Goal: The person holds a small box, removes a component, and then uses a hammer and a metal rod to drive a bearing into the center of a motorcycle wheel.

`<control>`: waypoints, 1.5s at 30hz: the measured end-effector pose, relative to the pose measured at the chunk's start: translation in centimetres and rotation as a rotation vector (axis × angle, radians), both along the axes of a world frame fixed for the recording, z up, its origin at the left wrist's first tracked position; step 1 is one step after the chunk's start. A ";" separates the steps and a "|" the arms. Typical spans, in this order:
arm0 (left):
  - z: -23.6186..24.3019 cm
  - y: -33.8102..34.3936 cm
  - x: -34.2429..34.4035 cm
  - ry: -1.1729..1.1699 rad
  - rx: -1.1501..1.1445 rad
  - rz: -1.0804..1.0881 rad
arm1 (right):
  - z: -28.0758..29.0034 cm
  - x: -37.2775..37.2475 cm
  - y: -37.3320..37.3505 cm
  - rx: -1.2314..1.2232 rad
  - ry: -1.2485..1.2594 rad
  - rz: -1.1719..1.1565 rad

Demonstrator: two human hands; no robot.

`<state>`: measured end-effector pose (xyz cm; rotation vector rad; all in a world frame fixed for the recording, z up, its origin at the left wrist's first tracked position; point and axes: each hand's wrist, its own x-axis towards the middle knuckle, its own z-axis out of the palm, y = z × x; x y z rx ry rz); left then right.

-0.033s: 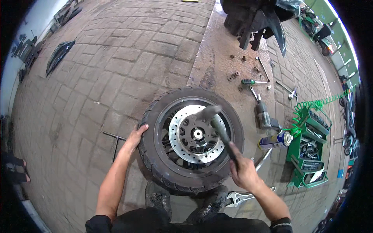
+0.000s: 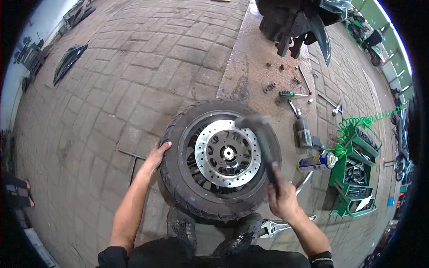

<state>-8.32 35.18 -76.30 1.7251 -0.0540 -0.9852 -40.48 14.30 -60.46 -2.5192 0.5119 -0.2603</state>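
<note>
A motorcycle wheel with a black tyre (image 2: 178,187) lies flat in front of my boots. A silvery brake disc (image 2: 206,172) with a ring of small holes faces up on it, around the central hub (image 2: 229,153). My left hand (image 2: 157,154) grips the tyre's left edge, thumb on top. In my right hand (image 2: 283,198) is the handle of a hammer (image 2: 264,140), fingers wrapped round it. The hammer's head, blurred by motion, is over the upper right part of the disc; I cannot tell how high above it.
On the right are a spray can (image 2: 317,161), an impact wrench (image 2: 303,131) and a green toolbox (image 2: 355,174) with a coiled hose. A screwdriver (image 2: 288,94) and several sockets lie on the metal plate (image 2: 237,71). An adjustable wrench (image 2: 273,228) is by my right boot; a T-handle (image 2: 132,155) lies left.
The hammer has shifted to the right, its head moving off the disc's middle toward the upper right edge. My right hand has moved slightly right. The wheel and my left hand are nearly unchanged.
</note>
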 end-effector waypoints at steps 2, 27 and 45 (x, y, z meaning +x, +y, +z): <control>0.3 -0.4 -0.4 0.011 -0.020 0.008 | -0.7 -1.9 1.1 0.089 -0.141 -0.148; 0.3 -0.8 0.0 0.014 -0.016 -0.034 | -0.5 -1.4 0.9 -0.039 -0.064 -0.066; -0.1 -1.3 -0.6 0.012 -0.050 -0.049 | -5.1 -4.2 2.4 0.280 -0.144 -0.296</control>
